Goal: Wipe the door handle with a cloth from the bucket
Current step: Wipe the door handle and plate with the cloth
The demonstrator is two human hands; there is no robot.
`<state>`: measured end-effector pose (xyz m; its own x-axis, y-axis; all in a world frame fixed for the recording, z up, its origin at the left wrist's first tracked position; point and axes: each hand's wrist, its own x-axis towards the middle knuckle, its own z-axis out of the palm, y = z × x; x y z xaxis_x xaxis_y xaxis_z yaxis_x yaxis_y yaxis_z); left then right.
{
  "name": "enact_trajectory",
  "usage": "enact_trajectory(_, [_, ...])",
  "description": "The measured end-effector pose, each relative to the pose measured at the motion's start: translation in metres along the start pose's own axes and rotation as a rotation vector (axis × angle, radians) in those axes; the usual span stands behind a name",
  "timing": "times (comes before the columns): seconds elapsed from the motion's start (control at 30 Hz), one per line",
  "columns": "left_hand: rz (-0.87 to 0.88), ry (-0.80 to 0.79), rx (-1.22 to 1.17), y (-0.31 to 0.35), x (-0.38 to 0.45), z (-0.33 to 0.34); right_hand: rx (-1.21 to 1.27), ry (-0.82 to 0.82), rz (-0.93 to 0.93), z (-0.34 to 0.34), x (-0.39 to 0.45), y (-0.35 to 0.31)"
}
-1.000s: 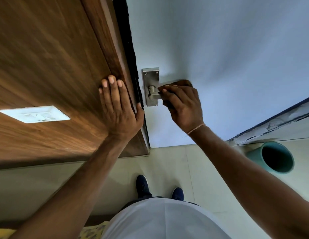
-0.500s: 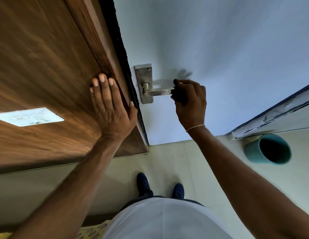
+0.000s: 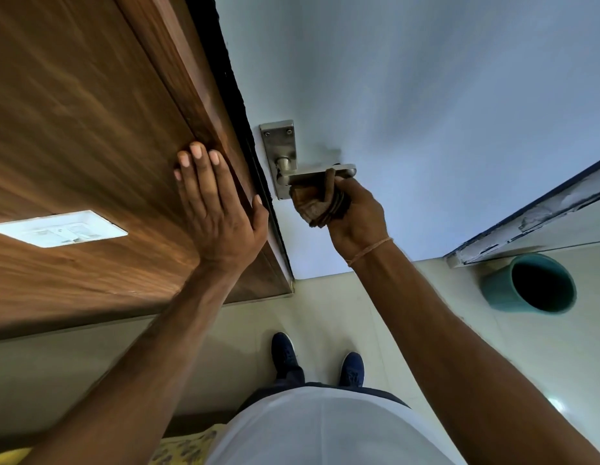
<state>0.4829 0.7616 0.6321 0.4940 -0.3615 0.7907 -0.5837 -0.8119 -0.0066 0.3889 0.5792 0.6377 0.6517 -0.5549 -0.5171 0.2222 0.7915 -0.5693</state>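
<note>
Door handle [image 3: 320, 175] lever horizontal, pointing right; right hand [image 3: 357, 213] fingers clenching cloth [image 3: 313, 201] beneath; left hand [image 3: 218, 209] flat, released.

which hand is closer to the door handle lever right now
Right. The right hand holds a brown cloth pressed against the underside of the door handle. The left hand lies flat on the wooden panel beside the door's edge, apart from the lever.

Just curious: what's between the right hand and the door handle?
A brown cloth, held in the right hand and pressed under the door handle, in the head view.
</note>
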Motion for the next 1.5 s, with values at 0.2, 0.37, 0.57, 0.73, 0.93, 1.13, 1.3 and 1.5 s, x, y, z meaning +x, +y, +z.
enact_trajectory(0.2, [0.020,-0.007,-0.001,-0.005,-0.002,-0.002,0.104,-0.065,0.141,0.021,-0.011,0.018])
enact_trajectory(0.37, [0.029,-0.016,0.008,-0.010,-0.002,-0.004,0.180,-0.113,0.196,0.025,-0.020,0.014])
enact_trajectory(0.57, [0.042,-0.018,-0.002,-0.010,-0.003,-0.004,0.125,-0.191,0.331,0.044,-0.021,0.025])
enact_trajectory(0.73, [0.079,-0.003,-0.005,-0.017,-0.004,-0.003,0.239,-0.161,0.336,0.041,-0.013,0.021])
enact_trajectory(0.93, [0.079,0.007,0.009,-0.016,-0.005,-0.001,0.264,-0.261,0.289,0.035,-0.010,0.023])
enact_trajectory(1.13, [0.074,0.004,0.036,-0.016,-0.004,0.000,0.216,-0.319,0.253,0.035,-0.002,0.028])
enact_trajectory(1.3, [0.055,-0.005,0.056,-0.012,-0.003,-0.001,0.261,-0.259,0.264,0.035,0.003,0.027])
enact_trajectory(1.5, [0.044,-0.006,0.057,-0.010,-0.003,-0.002,0.256,-0.197,0.212,0.025,0.000,0.015])
